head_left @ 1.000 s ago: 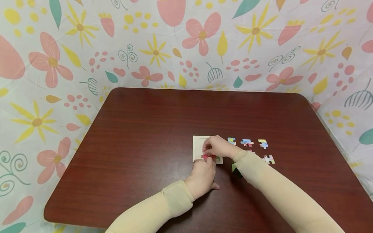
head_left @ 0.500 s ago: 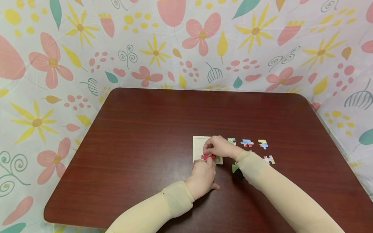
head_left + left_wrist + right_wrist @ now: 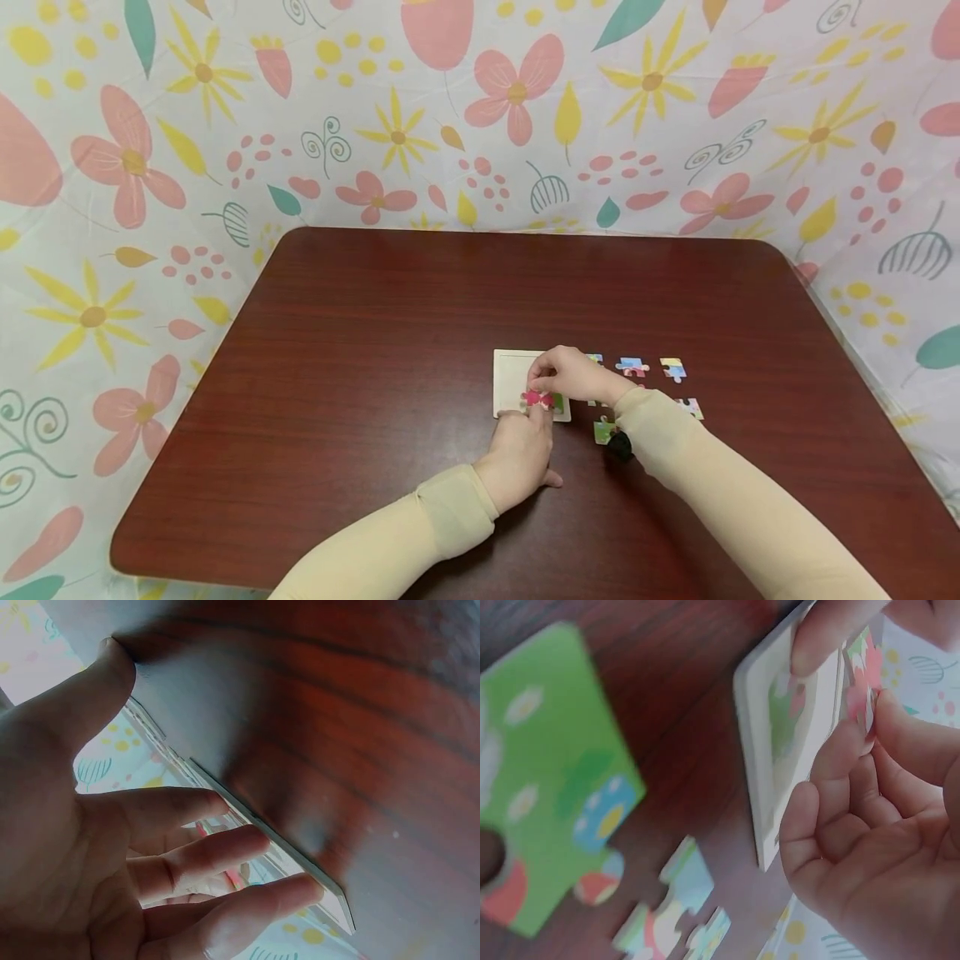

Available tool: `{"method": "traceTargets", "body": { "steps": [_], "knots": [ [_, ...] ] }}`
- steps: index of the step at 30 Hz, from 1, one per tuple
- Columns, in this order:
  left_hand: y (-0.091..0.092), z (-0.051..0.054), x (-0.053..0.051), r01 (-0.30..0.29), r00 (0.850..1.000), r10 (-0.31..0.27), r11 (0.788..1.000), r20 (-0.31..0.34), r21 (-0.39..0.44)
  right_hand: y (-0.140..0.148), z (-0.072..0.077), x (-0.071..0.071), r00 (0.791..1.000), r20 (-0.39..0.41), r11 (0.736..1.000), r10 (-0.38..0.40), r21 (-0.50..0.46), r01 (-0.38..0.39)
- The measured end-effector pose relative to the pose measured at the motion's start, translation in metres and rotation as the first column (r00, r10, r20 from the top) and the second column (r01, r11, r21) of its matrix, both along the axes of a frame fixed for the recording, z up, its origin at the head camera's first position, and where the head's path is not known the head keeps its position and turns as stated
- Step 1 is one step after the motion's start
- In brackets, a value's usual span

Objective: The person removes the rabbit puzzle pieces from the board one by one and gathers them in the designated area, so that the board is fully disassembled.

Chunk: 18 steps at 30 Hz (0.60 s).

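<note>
My right hand (image 3: 573, 375) pinches a pink-red jigsaw piece (image 3: 535, 398) between thumb and fingertips, over the pale square puzzle tray (image 3: 510, 379). In the right wrist view this piece (image 3: 866, 671) stands tilted above the tray. A green piece (image 3: 784, 712) lies inside the tray at its near right. My left hand (image 3: 519, 454) rests at the tray's near edge, its index finger reaching to the pink-red piece. In the left wrist view, the fingers (image 3: 199, 862) of that hand extend along the tray's edge, thumb spread apart and touching the table.
Several loose jigsaw pieces lie right of the tray, among them a blue one (image 3: 632, 367), a yellow-and-blue one (image 3: 672, 368) and a green one (image 3: 604, 430). My right forearm partly covers others. A dark round object (image 3: 619, 447) shows beneath the right wrist. Patterned cloth (image 3: 480, 125) borders the table.
The pink-red piece, pinched by my right hand, has risen slightly and more of its face shows. My right hand has shifted a little; my left hand stays at the tray's edge.
</note>
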State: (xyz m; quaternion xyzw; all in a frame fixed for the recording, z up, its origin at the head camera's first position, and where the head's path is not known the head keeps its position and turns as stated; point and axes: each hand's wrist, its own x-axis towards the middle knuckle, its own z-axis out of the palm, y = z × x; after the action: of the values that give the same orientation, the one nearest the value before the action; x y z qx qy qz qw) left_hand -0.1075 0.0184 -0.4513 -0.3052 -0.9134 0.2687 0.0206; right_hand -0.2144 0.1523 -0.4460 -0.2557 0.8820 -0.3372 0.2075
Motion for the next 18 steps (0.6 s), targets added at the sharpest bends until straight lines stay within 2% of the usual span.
{"method": "traceTargets", "body": {
  "steps": [18],
  "knots": [
    [-0.002,0.000,0.001,0.021,1.000,-0.020,1.000,-0.018,0.010,0.037,0.005,0.009,1.000,0.018,0.999,-0.023,0.037,0.023]
  ]
}}
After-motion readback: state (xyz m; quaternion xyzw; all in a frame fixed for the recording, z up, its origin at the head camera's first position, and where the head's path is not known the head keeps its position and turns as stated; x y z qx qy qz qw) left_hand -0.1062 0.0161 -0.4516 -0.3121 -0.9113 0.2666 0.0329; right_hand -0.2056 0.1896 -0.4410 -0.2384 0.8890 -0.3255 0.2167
